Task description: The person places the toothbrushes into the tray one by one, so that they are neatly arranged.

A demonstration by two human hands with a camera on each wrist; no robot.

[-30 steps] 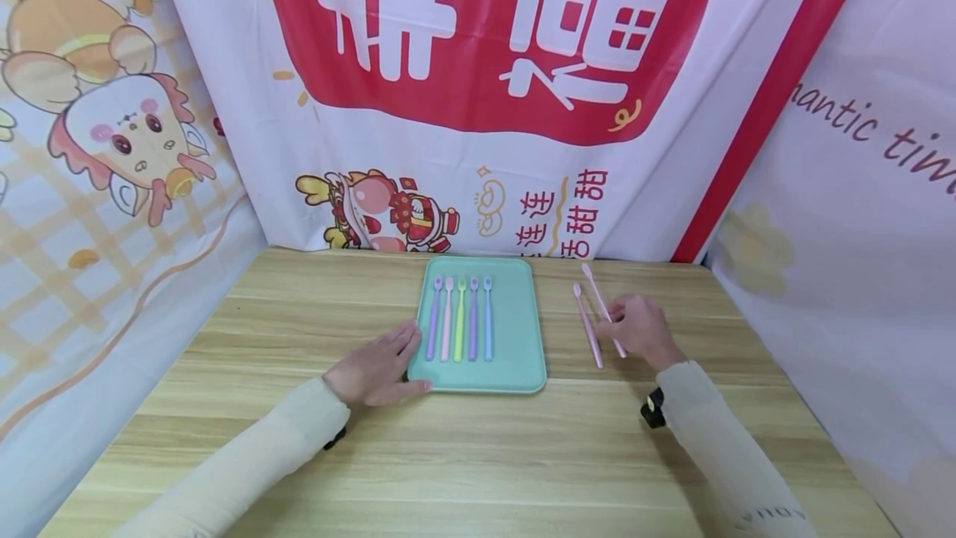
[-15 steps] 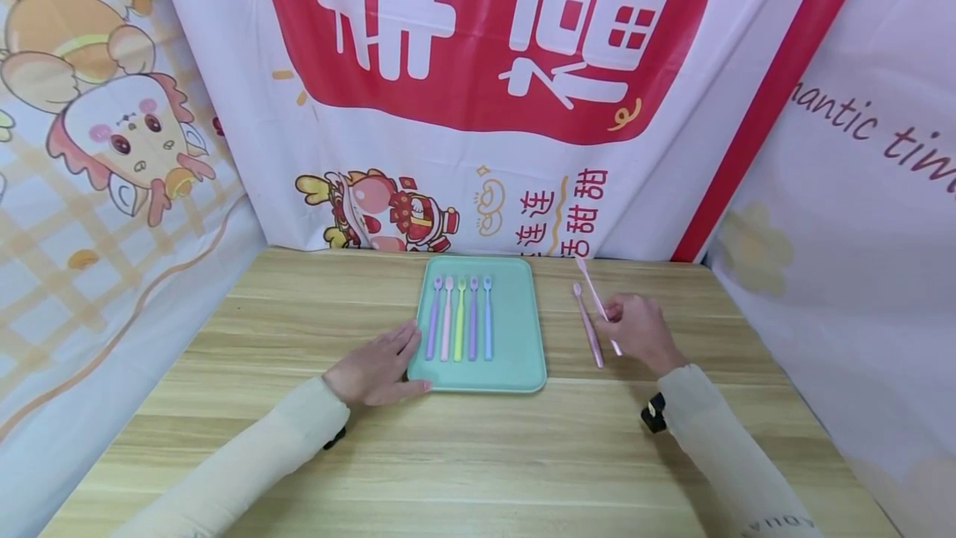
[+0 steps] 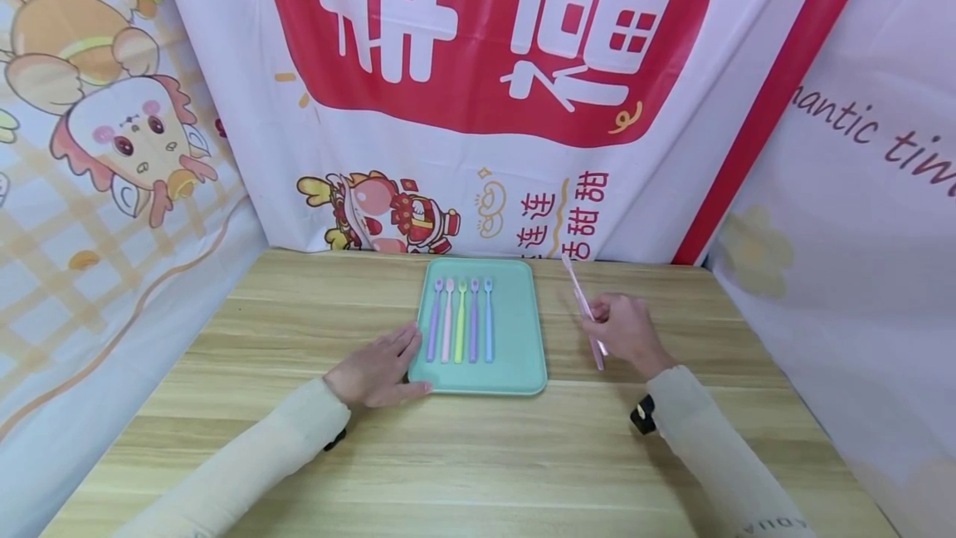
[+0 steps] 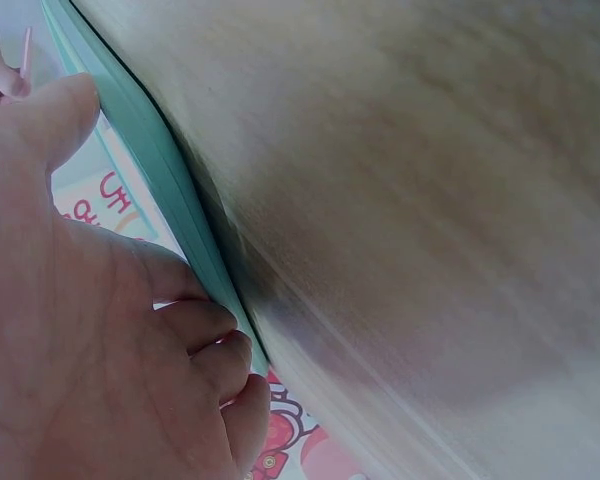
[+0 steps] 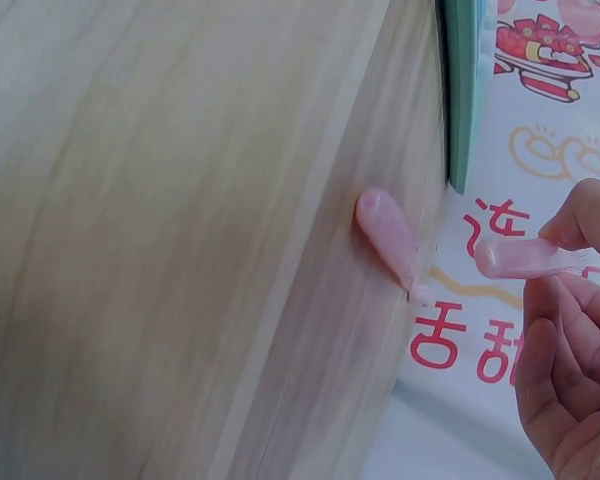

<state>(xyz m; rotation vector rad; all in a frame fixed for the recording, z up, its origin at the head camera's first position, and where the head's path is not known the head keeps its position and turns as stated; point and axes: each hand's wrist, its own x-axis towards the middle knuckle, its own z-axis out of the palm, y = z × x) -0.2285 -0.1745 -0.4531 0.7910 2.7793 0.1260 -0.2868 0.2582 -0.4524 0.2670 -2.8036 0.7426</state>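
In the head view my left hand (image 3: 376,368) rests against the left edge and near corner of a mint-green tray (image 3: 519,364), fingers extended. On the tray's left half several toothbrushes lie side by side, heads away from me: purple (image 3: 432,330), pink (image 3: 446,330), yellow-green (image 3: 459,330), another purple (image 3: 473,330) and blue (image 3: 489,330). Right of the tray, my right hand (image 3: 627,330) pinches a pink toothbrush (image 5: 515,257) between thumb and fingers, raised above the table. Beneath it a second pink toothbrush (image 5: 388,232) lies on the wood, partly covered in the head view.
A wood-grain table (image 3: 478,463) carries everything. Printed cloth hangs behind it, a red and white banner (image 3: 478,123), with more printed sheets at left (image 3: 112,272) and right (image 3: 844,272). A black strap (image 3: 642,415) circles the right wrist.
The right hand has lifted its pink toothbrush and shifted it left, over the other pink one. My left hand, the tray and the toothbrushes on it stay as they were.
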